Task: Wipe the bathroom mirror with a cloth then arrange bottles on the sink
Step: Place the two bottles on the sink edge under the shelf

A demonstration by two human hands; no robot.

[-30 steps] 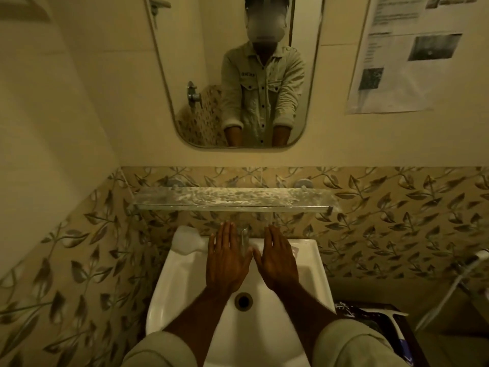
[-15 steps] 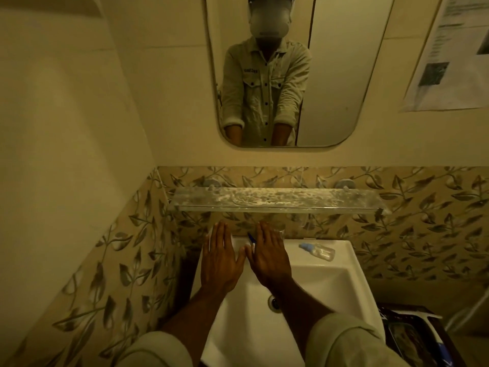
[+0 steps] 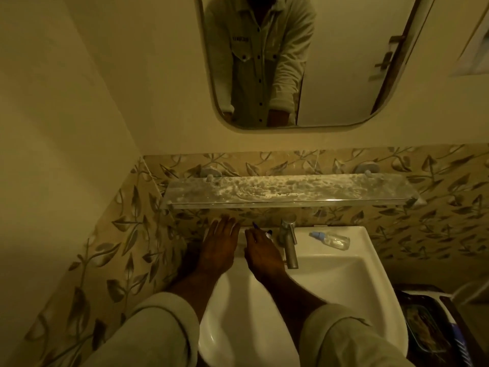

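Observation:
A rounded wall mirror [image 3: 344, 75] hangs above the white sink [image 3: 341, 282] and reflects a person in a pale shirt. My left hand [image 3: 218, 247] lies flat, fingers spread, over the sink's back-left corner. My right hand [image 3: 262, 252] is flat beside it, left of the metal tap [image 3: 288, 242], holding nothing. Small dark and white items [image 3: 264, 231] peek out past its fingertips, mostly hidden. A small clear bottle with a blue cap [image 3: 332, 239] lies on its side on the sink's back-right ledge. No cloth is in view.
A stained glass shelf [image 3: 285, 192] juts from the leaf-patterned tiles just above the hands. The left wall meets the sink closely. A dark stand with a tray [image 3: 428, 335] sits low at the right. A paper's edge [image 3: 473, 49] hangs on the right wall.
The view has swung left and down, so the sink and mirror sit further right. Both hands stay flat and have shifted toward the sink's back-left corner; the tap now shows.

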